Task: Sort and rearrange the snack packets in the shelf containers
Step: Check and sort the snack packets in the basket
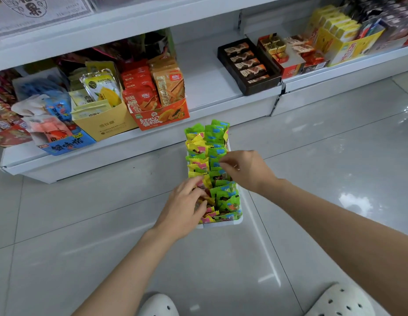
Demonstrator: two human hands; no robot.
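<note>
**Sorting packets in a floor-level tray**

Standing over the work, the person shows two pale perforated clogs (340, 299) at the bottom edge, with both bare forearms reaching down and forward. Just beyond them a narrow white container (221, 223) sits on the glossy grey floor tiles (84, 224), probably set there so both hands can work it from above. The left hand (187, 206) is buried in the near left part of the tray, fingers curled down among the yellow-and-pink packets (197, 161), seemingly gripping a few of them; exactly which ones cannot be told. The right hand (246, 168) hovers over the middle, thumb and fingertips pinching the top edge of a green packet (215, 157), likely to lift or straighten it within its row.

The snack packets are small, shiny pillow sachets with zigzag-cut edges, standing on end in two rough rows: yellow mostly on the left, green on the right. At the near end they lie looser and more jumbled.

Farther back, the white bottom shelf (209, 94) holds an orange papaya display box (162, 116), a yellow carton (107, 124) of pouches and a dark chocolate tray (248, 65).
</note>
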